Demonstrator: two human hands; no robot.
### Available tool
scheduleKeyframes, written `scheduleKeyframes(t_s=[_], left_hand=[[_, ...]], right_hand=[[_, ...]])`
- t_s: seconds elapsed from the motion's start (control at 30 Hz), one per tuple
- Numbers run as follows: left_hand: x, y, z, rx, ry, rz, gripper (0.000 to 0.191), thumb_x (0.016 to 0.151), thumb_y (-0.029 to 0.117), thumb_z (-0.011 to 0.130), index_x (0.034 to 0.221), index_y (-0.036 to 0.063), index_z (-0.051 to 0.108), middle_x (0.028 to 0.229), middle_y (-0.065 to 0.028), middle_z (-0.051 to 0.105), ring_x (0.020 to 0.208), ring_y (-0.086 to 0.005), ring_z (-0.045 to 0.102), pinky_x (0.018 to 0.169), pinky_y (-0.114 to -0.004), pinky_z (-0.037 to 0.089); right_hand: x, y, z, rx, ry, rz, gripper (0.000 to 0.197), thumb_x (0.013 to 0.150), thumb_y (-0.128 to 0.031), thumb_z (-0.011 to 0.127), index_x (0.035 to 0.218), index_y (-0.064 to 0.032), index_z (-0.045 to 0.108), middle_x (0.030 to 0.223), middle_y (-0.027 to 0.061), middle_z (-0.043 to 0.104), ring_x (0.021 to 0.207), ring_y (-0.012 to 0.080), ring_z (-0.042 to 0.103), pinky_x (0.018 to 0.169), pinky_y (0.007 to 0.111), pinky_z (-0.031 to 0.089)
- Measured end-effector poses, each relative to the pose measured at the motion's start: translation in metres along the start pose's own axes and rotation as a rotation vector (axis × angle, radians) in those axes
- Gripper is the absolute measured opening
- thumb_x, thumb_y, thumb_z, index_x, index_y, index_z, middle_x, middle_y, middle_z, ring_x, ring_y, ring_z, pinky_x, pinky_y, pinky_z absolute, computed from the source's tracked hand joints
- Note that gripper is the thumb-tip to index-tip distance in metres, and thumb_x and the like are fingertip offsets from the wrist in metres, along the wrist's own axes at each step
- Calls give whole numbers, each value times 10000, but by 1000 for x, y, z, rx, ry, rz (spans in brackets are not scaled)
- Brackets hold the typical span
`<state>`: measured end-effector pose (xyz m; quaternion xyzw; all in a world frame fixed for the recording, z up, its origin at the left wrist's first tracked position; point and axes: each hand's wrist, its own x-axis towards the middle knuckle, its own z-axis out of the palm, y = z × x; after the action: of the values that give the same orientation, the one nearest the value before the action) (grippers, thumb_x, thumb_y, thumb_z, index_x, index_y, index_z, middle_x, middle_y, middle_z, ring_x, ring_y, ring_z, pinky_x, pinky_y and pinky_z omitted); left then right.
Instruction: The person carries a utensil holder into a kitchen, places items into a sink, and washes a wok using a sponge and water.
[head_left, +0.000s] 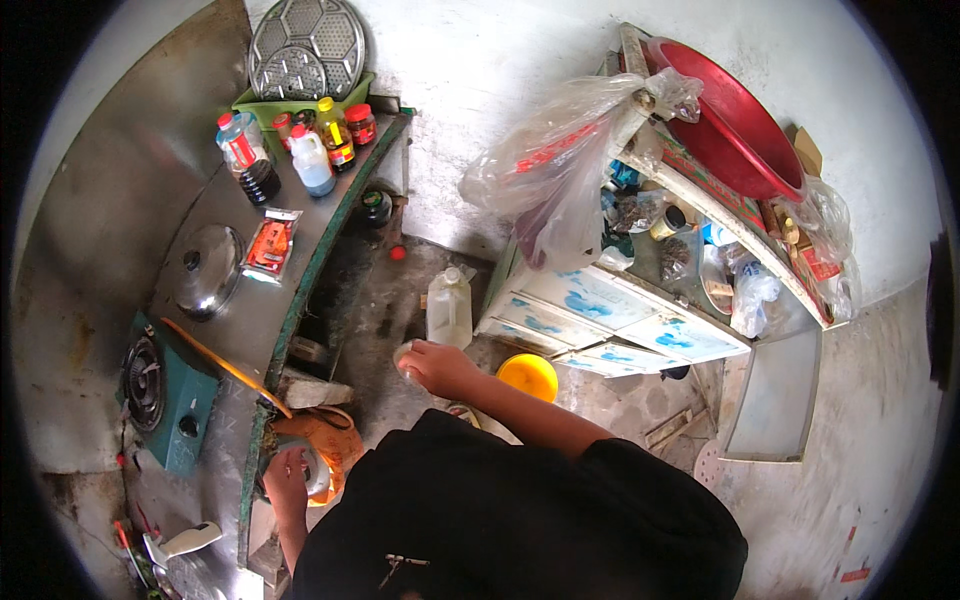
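My right hand (435, 369) is closed around a small clear, rounded object (405, 360), whose exact kind I cannot make out. Just beyond it on the floor stands a translucent plastic jug (450, 311) with a white cap. Low at the counter's front edge, the fingers of my left hand (286, 472) curl over a pale grey container (318, 466); the hand hides part of it. Behind that container is an orange bag (346, 435) with a dark strap-like loop on top.
The metal counter (217, 356) on the left holds a green gas stove (176, 409), a domed lid (206, 271), a red packet (271, 246) and several bottles. A yellow bucket (529, 377) sits by the cabinet (592, 307) on the right. A red basin (739, 112) leans above it.
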<state>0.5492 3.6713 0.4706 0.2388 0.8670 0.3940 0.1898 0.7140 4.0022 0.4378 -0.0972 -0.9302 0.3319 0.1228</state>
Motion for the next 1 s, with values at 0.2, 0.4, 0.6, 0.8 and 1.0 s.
scheduleKeyframes(t_s=[0.2,0.4,0.6,0.8,1.0], left_hand=[[5,-53,-35,45,28,-45,244,942,203,543,978,17,697,838,-139,685,740,-227,672,684,-329,503],[20,-61,-40,-24,38,-58,237,922,209,550,983,41,706,861,-137,697,758,-249,684,695,-349,518],[15,-66,-48,44,65,-176,249,928,244,566,956,40,706,870,-143,694,801,-283,679,705,-359,514],[0,-63,-61,11,171,-387,223,924,234,591,963,47,705,869,-151,690,818,-304,670,715,-376,509],[9,-49,-69,-35,227,-549,201,921,200,600,962,38,711,853,-131,693,787,-257,676,704,-344,515]], right_hand=[[6,-25,28,-130,-161,100,187,910,-171,533,1056,-106,629,1043,125,612,980,336,604,818,432,505],[18,-22,22,-27,-118,243,221,893,-154,589,1101,-107,643,990,145,636,866,331,642,756,405,522],[117,31,57,312,-129,82,243,952,-122,559,1165,-8,591,943,80,656,834,145,627,741,279,513],[297,59,98,797,66,561,469,906,-186,648,1296,5,472,1139,102,622,888,145,624,653,276,565],[419,86,117,692,207,864,357,888,-222,685,1121,7,540,971,101,654,713,138,612,543,269,504]])
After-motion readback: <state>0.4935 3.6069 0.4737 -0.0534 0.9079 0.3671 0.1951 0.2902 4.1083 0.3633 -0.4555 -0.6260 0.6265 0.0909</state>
